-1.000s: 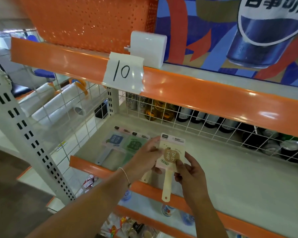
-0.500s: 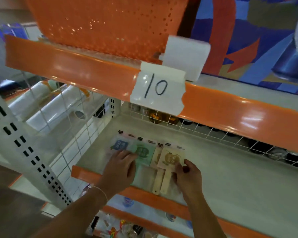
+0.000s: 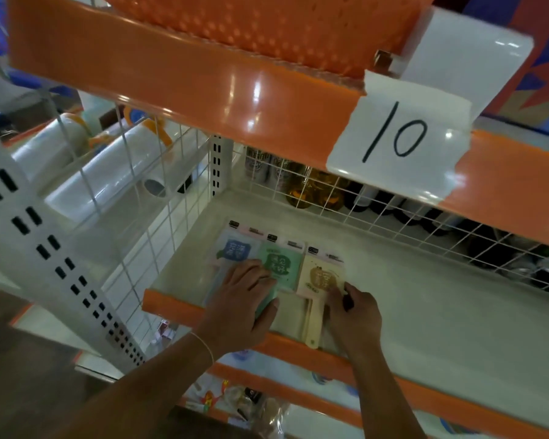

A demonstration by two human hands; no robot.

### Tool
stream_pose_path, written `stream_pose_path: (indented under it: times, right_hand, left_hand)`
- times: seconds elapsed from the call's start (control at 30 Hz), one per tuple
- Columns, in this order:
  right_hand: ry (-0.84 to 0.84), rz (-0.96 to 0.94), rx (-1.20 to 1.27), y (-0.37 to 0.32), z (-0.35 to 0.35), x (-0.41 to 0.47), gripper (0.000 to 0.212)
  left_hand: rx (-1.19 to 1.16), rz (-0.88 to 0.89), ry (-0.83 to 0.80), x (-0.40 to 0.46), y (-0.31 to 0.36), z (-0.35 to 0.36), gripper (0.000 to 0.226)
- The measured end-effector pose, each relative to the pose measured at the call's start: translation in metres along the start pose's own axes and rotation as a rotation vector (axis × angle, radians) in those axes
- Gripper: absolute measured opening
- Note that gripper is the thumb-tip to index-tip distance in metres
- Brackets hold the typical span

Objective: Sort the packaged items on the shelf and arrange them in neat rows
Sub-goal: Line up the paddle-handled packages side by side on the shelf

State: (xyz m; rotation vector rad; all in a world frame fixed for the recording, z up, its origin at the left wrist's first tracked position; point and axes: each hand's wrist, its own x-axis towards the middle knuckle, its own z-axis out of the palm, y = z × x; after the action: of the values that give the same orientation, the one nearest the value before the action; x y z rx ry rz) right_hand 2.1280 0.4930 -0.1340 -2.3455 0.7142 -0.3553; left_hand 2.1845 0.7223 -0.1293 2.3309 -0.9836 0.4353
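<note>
Lower centre of frame: three packs, blue (image 3: 233,252), green (image 3: 281,264), beige (image 3: 322,277), rowed on shelf (image 3: 441,312); left hand (image 3: 241,299) flat, pressing green; right hand (image 3: 355,315) pinching beige; final squaring seemingly remains.

Three packaged items lie on the pale grey shelf (image 3: 425,312): a blue-printed pack (image 3: 235,250), a green pack (image 3: 282,264) and a cream-yellow pack (image 3: 322,275) with a tan emblem. The shelf lips (image 3: 203,99) are glossy orange; the basket (image 3: 267,26) is orange with perforations; the white label (image 3: 400,141) bears a black "10".

Dim, soft-blurred wide-angle view, bent edges, overhead glare on orange shelf lip (image 3: 254,87).
</note>
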Motion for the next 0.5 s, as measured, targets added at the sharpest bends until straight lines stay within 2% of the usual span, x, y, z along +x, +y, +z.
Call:
stream_pose_path:
  times: [0.5]
  right_hand:
    - [0.054, -0.032, -0.037, -0.0045, 0.0055, -0.0061, 0.033]
  left_hand:
    - [0.091, -0.002, -0.043, -0.0009, 0.0009, 0.0005, 0.039]
